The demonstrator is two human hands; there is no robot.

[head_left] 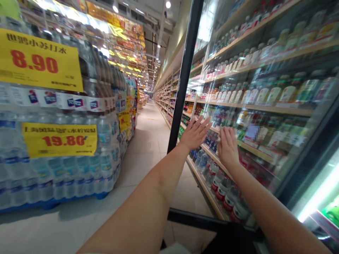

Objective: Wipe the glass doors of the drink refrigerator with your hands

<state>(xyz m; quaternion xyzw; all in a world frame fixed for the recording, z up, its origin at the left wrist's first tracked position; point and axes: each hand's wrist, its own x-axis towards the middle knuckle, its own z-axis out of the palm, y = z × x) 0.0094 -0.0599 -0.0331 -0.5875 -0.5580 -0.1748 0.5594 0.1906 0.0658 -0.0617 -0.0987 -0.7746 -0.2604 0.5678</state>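
likely wiping door (186,70); left hand (195,134) spread, right hand (229,146) curled, can't tell if gripping; next needs steady pressure

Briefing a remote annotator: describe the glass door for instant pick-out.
Right of the aisle are bottle-lined shelves. The glass door stands in front, by the raised left hand and right hand; its black frame sets it apart from wooden shelf edges.

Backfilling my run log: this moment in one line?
Left hand: spread at black-framed glass door | Right hand: fingers curled, grip unclear | Behind door: red-labelled plastic bottles
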